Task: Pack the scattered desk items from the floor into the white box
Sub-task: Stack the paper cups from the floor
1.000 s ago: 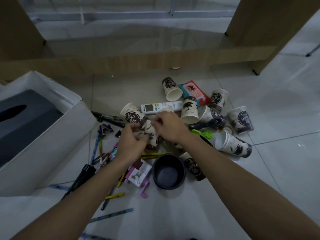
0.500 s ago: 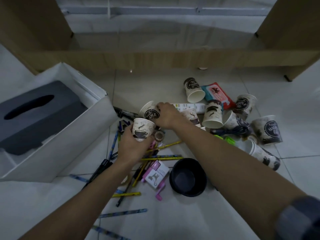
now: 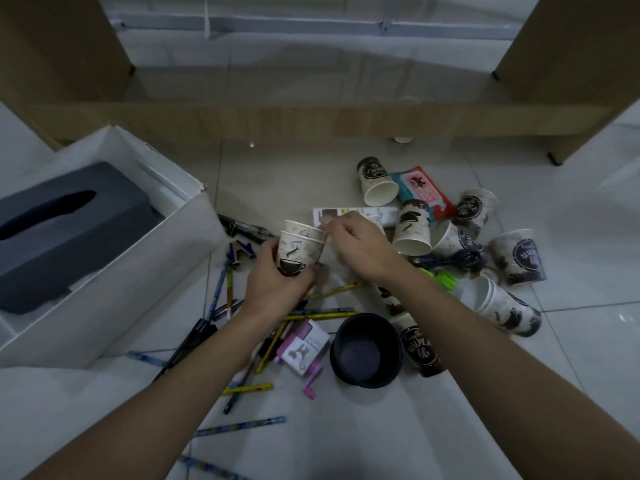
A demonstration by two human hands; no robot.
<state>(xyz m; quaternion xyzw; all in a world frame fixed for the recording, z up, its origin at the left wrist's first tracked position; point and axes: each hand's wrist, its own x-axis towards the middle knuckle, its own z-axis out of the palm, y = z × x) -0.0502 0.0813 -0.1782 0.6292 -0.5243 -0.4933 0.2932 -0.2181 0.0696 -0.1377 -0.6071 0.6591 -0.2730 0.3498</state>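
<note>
My left hand (image 3: 273, 285) grips a paper cup (image 3: 298, 252) printed with a coffee-cup drawing, held upright above the floor pile. A second paper cup (image 3: 304, 227) sits nested in it, and my right hand (image 3: 360, 247) pinches that inner cup's rim. The white box (image 3: 114, 271) stands open at the left with a dark grey tissue holder (image 3: 62, 230) inside. More paper cups (image 3: 412, 230) lie scattered on the tiles to the right, with pencils and pens (image 3: 322, 313) beneath my hands.
A black round pot (image 3: 365, 351) lies near my right forearm, beside a small pink-and-white pack (image 3: 304, 348). A white remote (image 3: 346, 214), a red packet (image 3: 422, 188) and a dark cable (image 3: 450, 259) lie among the cups. A wooden desk frame (image 3: 311, 119) crosses behind.
My right hand lifted a second cup off the floor and set it into the cup in my left hand. The view shifted so the box shows more.
</note>
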